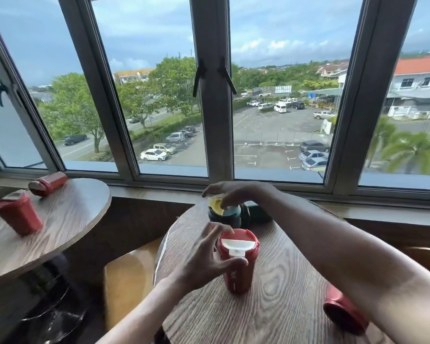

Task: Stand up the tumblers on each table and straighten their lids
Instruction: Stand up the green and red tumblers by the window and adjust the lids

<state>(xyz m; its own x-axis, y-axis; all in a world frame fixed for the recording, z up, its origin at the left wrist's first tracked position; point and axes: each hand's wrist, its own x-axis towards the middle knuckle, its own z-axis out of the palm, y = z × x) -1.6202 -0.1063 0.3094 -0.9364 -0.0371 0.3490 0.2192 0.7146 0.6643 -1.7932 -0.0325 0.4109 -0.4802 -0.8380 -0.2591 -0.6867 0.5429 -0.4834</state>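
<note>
The red tumbler [237,263] stands upright near the middle of the round wooden counter [283,306] in front of me, its red lid [238,240] on top with a white flip cap [236,245] across it. My left hand [204,259] is spread wide around the lid: my thumb touches the white tab at the near edge and my fingertips [227,229] reach the far rim, not closed on it.

Beyond it, at the window edge of the same counter, a dark teal tumbler [230,214] lies on its side with a yellow lid [215,203] facing left. My right hand [230,193] hovers over that lid, fingers curled loosely down (whether they touch it I cannot tell).

Under my right forearm, at the near right of the counter, another red tumbler [345,314] lies tipped over.

On the second counter [67,219] to the left, one red tumbler [19,214] stands, leaning in the wide view, and another [49,183] lies on its side behind it, near the window [216,95].
</note>
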